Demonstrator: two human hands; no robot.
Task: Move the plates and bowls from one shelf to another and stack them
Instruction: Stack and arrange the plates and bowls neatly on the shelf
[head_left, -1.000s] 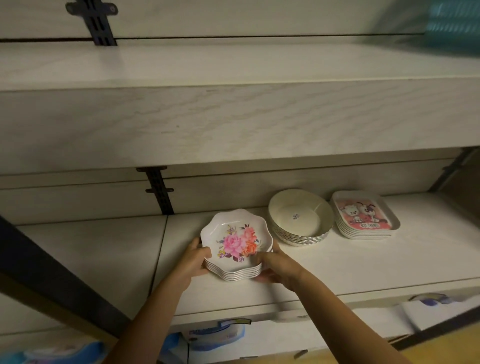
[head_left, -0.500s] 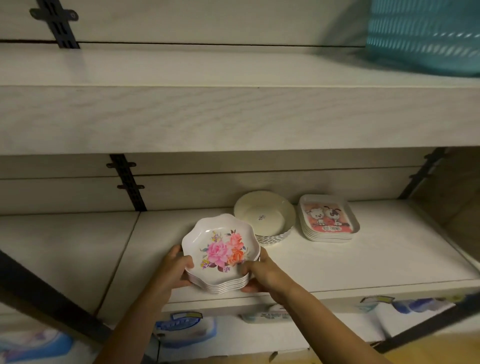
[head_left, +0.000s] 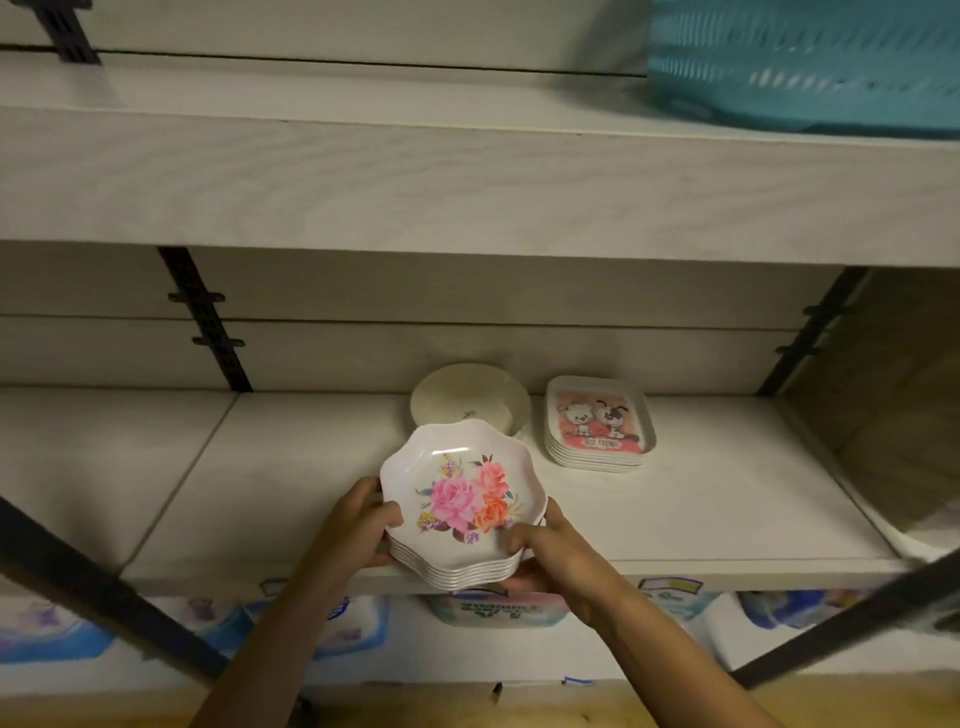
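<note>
Seen from the head: a stack of flower plates (head_left: 462, 499) held in both hands at the front edge of the lower shelf (head_left: 260, 467). Hard to tell whether resting on the shelf or lifted a bit.

Left hand (head_left: 358, 530) curled round the left side of the stack, thumb on the top rim, other fingers underneath. Right hand (head_left: 550, 556) curled round the right side the same way, thumb on top by the printed flowers.

Behind the stack, a pile of round cream bowls (head_left: 467, 397), partly hidden by the top plate. Just beside the bowls, to the right, a pile of square plates (head_left: 597, 421) with two cartoon animals.

Up above, the upper shelf (head_left: 467, 176) with a blue basket (head_left: 805, 62) at the right end. Under the lower shelf, blurry packs (head_left: 493, 610) in blue and pink.
</note>
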